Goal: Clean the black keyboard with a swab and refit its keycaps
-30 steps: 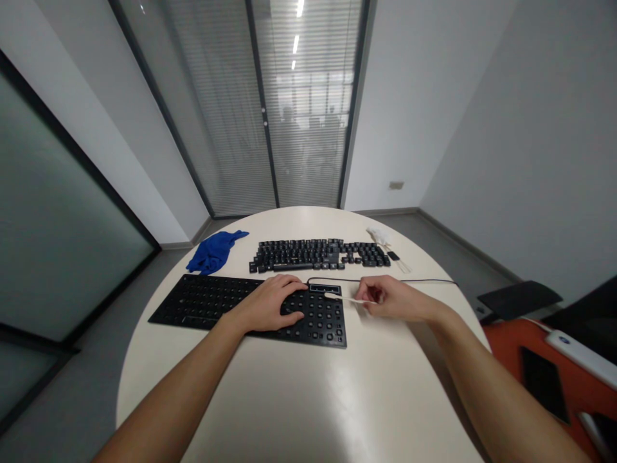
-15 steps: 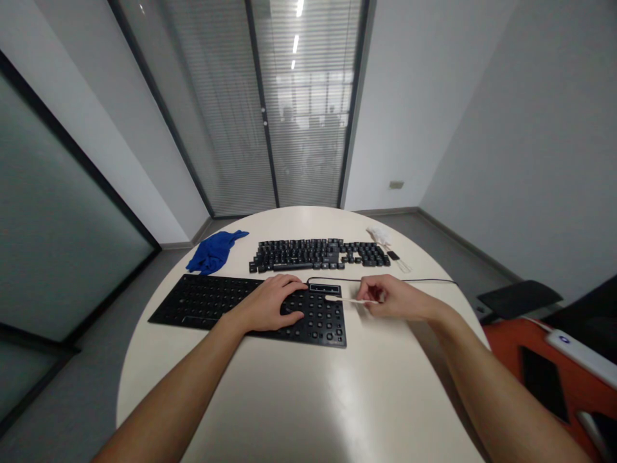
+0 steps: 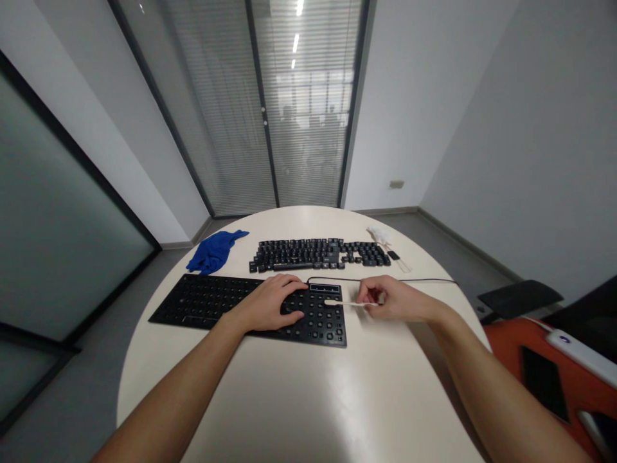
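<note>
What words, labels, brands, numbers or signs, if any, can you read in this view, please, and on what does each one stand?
None can be read.
Loose keycaps: any legends are too small to read.
Indicator panel on the keyboard base: small pale marks, too small to read.
White casing at the right: a dark round mark, too blurred to read.

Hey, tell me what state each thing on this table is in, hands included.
Keyboard base: keycaps off, lying flat
Keycaps: removed, laid out in rows
Blue cloth: crumpled
Cotton swab: held, head at the base's right end
Left hand: palm down on the base, fingers spread
Right hand: pinching the swab
Cable: stretched across the table
</note>
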